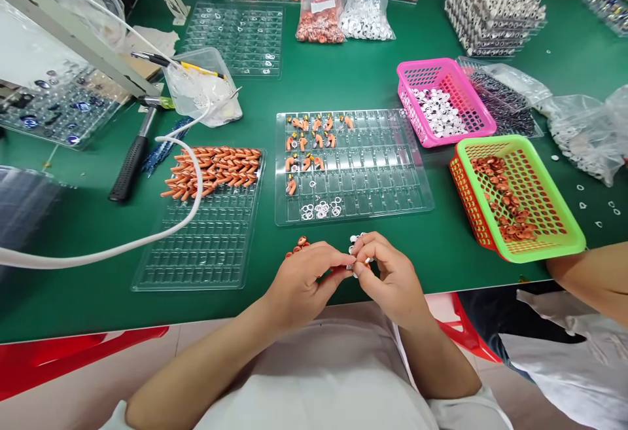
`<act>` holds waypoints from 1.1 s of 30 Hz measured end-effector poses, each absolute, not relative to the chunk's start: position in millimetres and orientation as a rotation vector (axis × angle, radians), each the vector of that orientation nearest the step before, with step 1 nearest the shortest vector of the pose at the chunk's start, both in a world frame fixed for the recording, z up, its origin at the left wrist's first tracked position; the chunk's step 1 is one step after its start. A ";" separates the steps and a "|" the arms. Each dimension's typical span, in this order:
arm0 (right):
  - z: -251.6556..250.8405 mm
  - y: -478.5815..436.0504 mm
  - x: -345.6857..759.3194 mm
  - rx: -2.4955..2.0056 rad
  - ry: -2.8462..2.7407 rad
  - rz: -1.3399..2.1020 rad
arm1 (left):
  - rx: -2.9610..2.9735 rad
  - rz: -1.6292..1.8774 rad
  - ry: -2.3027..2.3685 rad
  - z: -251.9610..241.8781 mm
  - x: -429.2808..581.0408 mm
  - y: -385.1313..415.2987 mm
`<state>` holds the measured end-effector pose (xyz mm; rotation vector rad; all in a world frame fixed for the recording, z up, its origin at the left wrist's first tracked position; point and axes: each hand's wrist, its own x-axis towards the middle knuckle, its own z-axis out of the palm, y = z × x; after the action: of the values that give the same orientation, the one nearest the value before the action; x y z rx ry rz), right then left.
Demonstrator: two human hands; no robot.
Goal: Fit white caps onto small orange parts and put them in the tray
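My left hand (pixel 307 283) and my right hand (pixel 390 279) meet at the table's front edge, fingertips pinched together. Between them is a small part, mostly hidden by the fingers, with a bit of white and orange showing. Beside my left fingers lie a few small orange-brown round parts (pixel 301 244). Some white round parts (pixel 354 240) sit just behind my right fingers. Beyond the hands, a clear compartment tray (pixel 383 188) holds rows of curved orange pieces (pixel 318 140) with dark and yellow tips, and white rings (pixel 321 209) along its near side.
Left are a tray of stacked orange parts (pixel 216 171), a white hose (pixel 193 207) and a hammer (pixel 132 161). Right stand a pink basket (pixel 409 89) of white parts and a green basket (pixel 564 220) of brown parts. Another person's arm (pixel 593 279) rests at the right edge.
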<state>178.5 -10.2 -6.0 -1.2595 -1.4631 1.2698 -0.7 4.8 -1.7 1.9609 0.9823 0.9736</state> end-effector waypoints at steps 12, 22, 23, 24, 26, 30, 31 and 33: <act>-7.3 -8.9 178.3 -1.249 -1.441 1.322 | 1.988 1.047 0.991 -5.1 2.2 -0.2; -6.3 -13.7 172.2 -1.319 -1.602 0.853 | 1.090 0.780 1.086 9.0 8.3 2.3; -7.1 -14.4 170.9 -1.320 -1.625 0.797 | 1.056 0.771 1.098 10.0 9.3 2.7; -7.8 -14.9 169.7 -1.317 -1.643 0.756 | 1.036 0.771 1.108 10.9 10.0 3.1; -9.1 -15.3 168.5 -1.306 -1.656 0.717 | 1.029 0.776 1.112 12.0 10.6 3.5; -10.1 -14.9 171.1 -1.277 -1.645 0.796 | 1.055 0.786 1.120 11.5 9.2 2.7; -10.1 -14.8 172.5 -1.267 -1.640 0.834 | 1.070 0.789 1.134 11.0 8.8 2.2; -10.0 -15.1 175.3 -1.250 -1.628 0.897 | 1.100 0.796 1.160 10.1 8.2 1.1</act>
<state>175.3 -15.1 -10.0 -1.2502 -1.6284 0.8967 8.2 1.1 10.1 1.1003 1.1601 0.7957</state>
